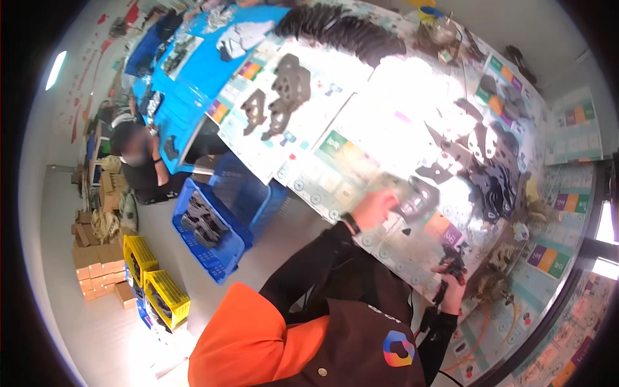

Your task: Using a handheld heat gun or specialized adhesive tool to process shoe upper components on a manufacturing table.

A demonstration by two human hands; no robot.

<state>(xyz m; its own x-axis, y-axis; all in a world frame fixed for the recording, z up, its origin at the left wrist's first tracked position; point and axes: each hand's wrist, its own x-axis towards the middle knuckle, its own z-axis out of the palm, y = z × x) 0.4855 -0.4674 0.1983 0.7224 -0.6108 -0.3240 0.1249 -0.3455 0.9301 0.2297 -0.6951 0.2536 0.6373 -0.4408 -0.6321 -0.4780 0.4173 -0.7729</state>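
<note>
A person in a dark long-sleeved top, brown apron and orange hood stood at a long worktable (361, 168) covered with printed paper sheets. Their left hand (376, 206), a watch at the wrist, reached forward over the sheets, fingers curled down onto a flat dark metal plate part (419, 197); glare washed out that area, so I could not tell whether the fingers had closed on it or only pressed it flat. The part lay on the table just ahead of the hand, and its outline blurred too much to name a long axis or heading.

Their right hand (451, 274) was closed around a small dark tool (449, 263) held near the table's close edge, its body roughly upright; a thin orange hose (480, 338) trailed away below, likely feeding it.

More dark plates (496, 174) sat heaped to the right within easy reach, and others (284, 97) lay spread farther up the table. A blue crate (209, 232) of similar parts stood on the floor, beside yellow crates (164, 297). Another person (135, 161) sat at a blue table (187, 71) beyond.
</note>
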